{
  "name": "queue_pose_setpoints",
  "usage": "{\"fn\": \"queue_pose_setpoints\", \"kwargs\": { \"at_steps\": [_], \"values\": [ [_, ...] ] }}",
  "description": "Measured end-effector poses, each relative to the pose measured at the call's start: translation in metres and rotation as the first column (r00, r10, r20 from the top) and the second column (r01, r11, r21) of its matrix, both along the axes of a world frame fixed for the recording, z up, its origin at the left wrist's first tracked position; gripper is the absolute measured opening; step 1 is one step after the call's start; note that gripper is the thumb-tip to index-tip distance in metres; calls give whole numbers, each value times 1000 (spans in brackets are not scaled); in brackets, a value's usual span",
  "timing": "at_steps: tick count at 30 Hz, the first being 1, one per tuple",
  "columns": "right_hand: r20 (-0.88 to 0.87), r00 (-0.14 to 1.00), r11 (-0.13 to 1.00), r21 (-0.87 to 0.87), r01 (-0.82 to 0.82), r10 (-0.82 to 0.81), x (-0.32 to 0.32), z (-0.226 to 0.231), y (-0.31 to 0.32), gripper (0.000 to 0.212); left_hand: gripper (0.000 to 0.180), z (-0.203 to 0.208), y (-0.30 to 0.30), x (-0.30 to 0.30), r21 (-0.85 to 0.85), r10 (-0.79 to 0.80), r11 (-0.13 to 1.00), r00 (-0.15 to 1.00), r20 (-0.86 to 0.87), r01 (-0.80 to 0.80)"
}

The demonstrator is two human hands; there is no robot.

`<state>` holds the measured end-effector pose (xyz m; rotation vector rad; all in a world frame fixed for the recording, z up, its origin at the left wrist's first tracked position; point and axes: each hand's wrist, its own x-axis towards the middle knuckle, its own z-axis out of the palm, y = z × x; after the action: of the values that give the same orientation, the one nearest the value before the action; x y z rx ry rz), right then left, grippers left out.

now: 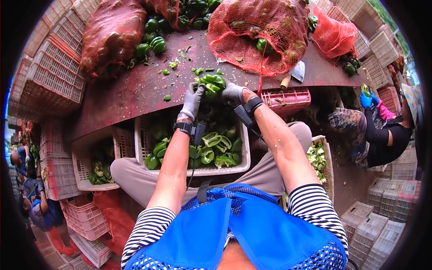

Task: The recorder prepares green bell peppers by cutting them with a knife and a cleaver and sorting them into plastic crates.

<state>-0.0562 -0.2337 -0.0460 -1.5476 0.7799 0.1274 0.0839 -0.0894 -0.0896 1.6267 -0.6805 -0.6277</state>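
Observation:
Over the near edge of the table [130, 96], both my grey-gloved hands hold one green bell pepper [212, 83]. My left hand [192, 100] has its fingers closed on the pepper's left side, while my right hand [234, 93] grips its right side. The pepper looks split or cut open, though my fingers cover part of it. Directly below stands a white plastic crate [227, 170] of cut green pepper pieces [211, 146]. A broad-bladed knife [297, 71] with a wooden handle lies at the table edge, right of my right hand.
Red mesh sacks [112, 38] [256, 33] of peppers rest on the tabletop among green scraps and seeds. Another crate [81, 183] stands left of my knee. Pale trimmings [318, 159] fill a container at my right. A co-worker with blue gloves [366, 100] sits at right; stacked crates [51, 67] rise at left.

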Motion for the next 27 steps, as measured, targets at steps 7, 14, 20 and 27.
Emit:
{"fn": "queue_pose_setpoints", "kwargs": {
  "at_steps": [7, 14, 20, 27],
  "values": [
    [77, 995, 979, 198, 42, -58, -5, 10, 18, 76, 47, 9, 17, -8, 16, -122, 992, 993, 7, 122],
    [45, 980, 866, -462, 192, -193, -19, 18, 94, 75, 61, 70, 52, -37, -220, -208, 971, 798, -565, 98],
    [270, 963, 991, -128, 47, -11, -62, 40, 101, 75, 66, 85, 85, -56, -230, -279, 952, 877, -391, 201],
    [391, 919, 954, 256, -155, 44, -95, 30, 104, 73, 71, 83, 112, -73, -167, -360, 933, 853, -377, 320]
  ]
}}
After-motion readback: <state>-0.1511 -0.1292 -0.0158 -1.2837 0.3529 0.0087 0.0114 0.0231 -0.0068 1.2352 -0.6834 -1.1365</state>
